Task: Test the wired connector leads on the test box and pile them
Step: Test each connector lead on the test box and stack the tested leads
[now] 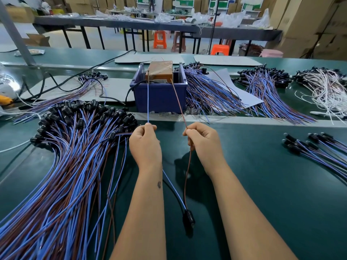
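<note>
1. Near the worktop's middle, the left hand (pixel 145 142) pinched the blue wire (pixel 148 102) and the right hand (pixel 203 142) pinched the brown wire (pixel 178 102), apparently to aim each bare end separately.
2. Both ends reached the test box (pixel 160 71), while the black connector (pixel 188 217) hung near the front edge.

No text can be read anywhere. A pale label strip (pixel 159 81) on the orange test box (pixel 160 70), beyond the two hands' pinched wires, carries print too small and blurred to make out.

The left hand (pixel 145 142) pinches a blue wire (pixel 148 102), the right hand (pixel 203 140) a brown wire (pixel 178 101), both reaching to the test box (pixel 159 72).
</note>
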A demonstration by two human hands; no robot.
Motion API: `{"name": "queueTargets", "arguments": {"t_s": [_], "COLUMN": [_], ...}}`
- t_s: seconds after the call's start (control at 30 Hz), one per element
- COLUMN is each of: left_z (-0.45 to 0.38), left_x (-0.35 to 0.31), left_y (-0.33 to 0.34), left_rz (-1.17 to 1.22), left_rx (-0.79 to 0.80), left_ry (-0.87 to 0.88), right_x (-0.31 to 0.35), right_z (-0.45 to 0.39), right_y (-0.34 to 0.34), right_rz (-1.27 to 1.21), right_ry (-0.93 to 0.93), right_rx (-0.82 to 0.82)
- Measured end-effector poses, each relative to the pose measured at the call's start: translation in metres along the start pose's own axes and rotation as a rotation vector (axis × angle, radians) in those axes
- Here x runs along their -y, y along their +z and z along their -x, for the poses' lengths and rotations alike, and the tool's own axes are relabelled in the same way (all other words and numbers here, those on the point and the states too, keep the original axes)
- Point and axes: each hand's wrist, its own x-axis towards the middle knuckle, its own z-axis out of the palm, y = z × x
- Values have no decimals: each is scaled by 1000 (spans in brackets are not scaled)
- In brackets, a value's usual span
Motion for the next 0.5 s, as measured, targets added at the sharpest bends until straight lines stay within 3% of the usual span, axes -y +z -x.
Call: {"name": "queueTargets", "arguments": {"t_s": [0.5], "left_z": [0], "left_x": [-3], "left_y": [0], "left_rz": [-2], "left_rx": [10], "left_ry": [-28], "right_x": [-3], "right_z": [-2], "right_y": [0], "right_rz": [-5], "right_ry": [19], "right_rx": [-20]}}
